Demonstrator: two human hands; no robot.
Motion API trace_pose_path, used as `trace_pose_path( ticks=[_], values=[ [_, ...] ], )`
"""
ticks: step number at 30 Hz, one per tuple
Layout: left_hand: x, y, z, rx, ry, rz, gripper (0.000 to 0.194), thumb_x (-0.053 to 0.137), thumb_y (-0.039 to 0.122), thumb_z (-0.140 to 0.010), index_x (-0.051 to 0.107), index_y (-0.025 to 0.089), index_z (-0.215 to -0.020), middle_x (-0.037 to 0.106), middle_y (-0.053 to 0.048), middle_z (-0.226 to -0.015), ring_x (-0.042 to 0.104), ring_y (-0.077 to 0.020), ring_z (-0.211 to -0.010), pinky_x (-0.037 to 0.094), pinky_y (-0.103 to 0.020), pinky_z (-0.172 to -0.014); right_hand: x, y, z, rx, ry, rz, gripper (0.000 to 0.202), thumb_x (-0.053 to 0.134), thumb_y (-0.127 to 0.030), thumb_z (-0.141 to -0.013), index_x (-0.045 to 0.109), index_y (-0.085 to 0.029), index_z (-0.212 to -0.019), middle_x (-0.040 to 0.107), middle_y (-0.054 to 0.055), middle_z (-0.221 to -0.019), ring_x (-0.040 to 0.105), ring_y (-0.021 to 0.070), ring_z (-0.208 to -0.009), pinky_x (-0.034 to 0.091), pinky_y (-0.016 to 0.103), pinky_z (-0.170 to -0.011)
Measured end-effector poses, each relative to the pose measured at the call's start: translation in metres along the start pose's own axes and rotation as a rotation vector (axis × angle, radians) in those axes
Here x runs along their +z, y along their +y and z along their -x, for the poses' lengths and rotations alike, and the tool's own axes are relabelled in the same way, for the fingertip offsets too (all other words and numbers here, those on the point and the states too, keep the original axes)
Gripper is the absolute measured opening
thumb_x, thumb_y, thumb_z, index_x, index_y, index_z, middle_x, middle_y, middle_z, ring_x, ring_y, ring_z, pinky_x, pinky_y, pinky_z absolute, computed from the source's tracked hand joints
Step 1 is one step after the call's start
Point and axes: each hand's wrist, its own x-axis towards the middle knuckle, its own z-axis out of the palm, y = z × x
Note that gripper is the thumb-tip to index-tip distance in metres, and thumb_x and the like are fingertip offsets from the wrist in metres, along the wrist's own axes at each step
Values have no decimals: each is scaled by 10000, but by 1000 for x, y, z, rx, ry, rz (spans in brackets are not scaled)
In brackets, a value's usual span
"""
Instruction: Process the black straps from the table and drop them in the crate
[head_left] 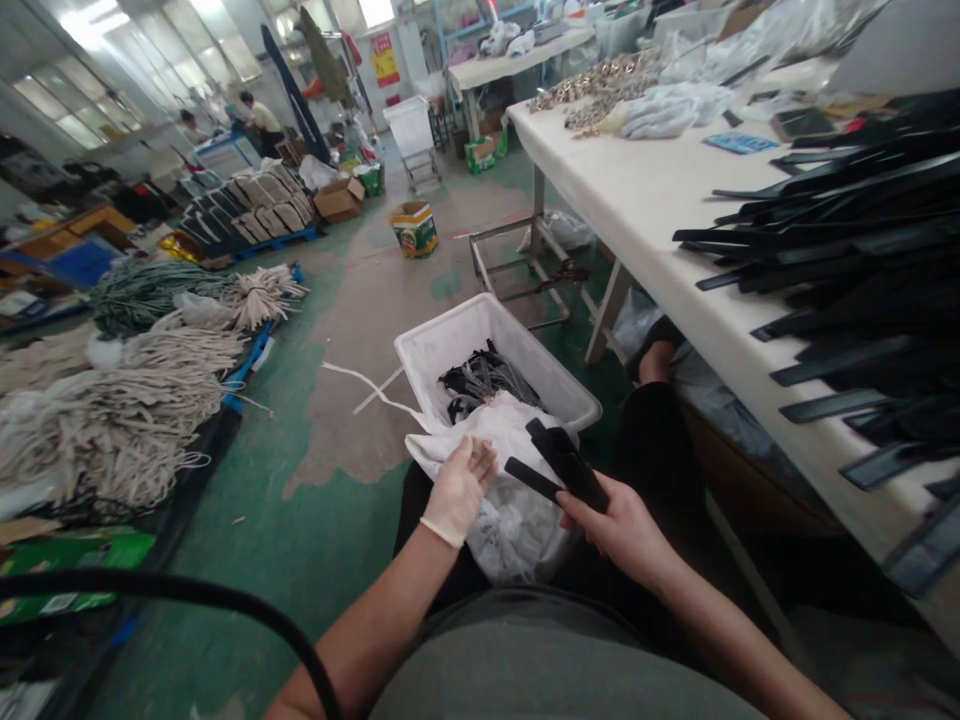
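My right hand [619, 525] is closed round several flat black strips [566, 465], which stick out up and to the left. One strip sits apart from the others, angled toward my left hand. My left hand [457, 485] wears a pale thin glove, its fingers loosely apart and nothing visible in them. It is over a white cloth or bag [491, 425] on my lap, which drapes over the near side of a white plastic bin [495, 320]. Inside the bin lies a heap of dark strips [487, 378]. A clear plastic bag [517, 525] with pale contents sits below my hands.
On the right, a long white table [600, 170] bears many black strips [847, 250], white gloves [667, 110] and metal pieces [592, 85]. A metal frame [517, 265] stands beside it. Bundled cords [150, 400] lie on pallets at left. Ahead is a cardboard box [414, 230].
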Motion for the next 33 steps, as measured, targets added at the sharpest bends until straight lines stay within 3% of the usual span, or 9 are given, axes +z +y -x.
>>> trace_pose_path(
  ticks=[2, 4, 8, 18, 26, 33],
  values=[
    [-11, -21, 4, -55, 27, 17, 228, 770, 325, -729, 646, 156, -818, 704, -27, -825, 653, -125, -731, 506, -246, -692, 4, 4, -3, -40, 19, 90, 270, 549, -454, -801, 559, -199, -714, 660, 25, -640, 525, 146, -468, 379, 250, -434],
    [-15, -30, 8, -70, 33, 27, 257, 791, 333, -701, 646, 158, -821, 700, -29, -831, 643, -127, -728, 501, -253, -705, 7, 9, -5, -72, 36, 179, 255, 537, -439, -816, 561, -204, -721, 663, 19, -642, 568, 170, -537, 404, 261, -502],
    [-15, -30, 9, -55, 18, 3, 306, 816, 346, -662, 640, 161, -832, 692, -34, -855, 638, -136, -763, 492, -258, -725, 10, 16, -7, -100, 59, 278, 247, 517, -433, -835, 562, -210, -738, 663, 9, -646, 603, 197, -624, 406, 272, -577],
    [-16, -48, 6, -36, -35, -51, 400, 867, 357, -564, 628, 166, -821, 683, -24, -811, 643, -152, -764, 490, -276, -741, 12, 18, -15, -66, 71, 313, 190, 515, -400, -832, 564, -223, -784, 689, 0, -646, 650, 215, -654, 399, 272, -593],
    [-15, -40, 3, 26, -10, -82, 393, 850, 395, -585, 661, 164, -842, 691, -25, -826, 650, -146, -785, 484, -268, -764, 4, 16, -17, -75, 132, 331, 210, 517, -406, -830, 573, -220, -749, 682, 4, -645, 643, 212, -644, 402, 269, -583],
    [-15, -50, 2, 20, -30, -122, 405, 853, 393, -581, 658, 162, -850, 707, -32, -831, 654, -153, -780, 489, -278, -773, 15, 22, -21, -50, 93, 456, 170, 517, -375, -848, 600, -227, -842, 696, 8, -676, 664, 222, -699, 391, 258, -583]
  ],
)
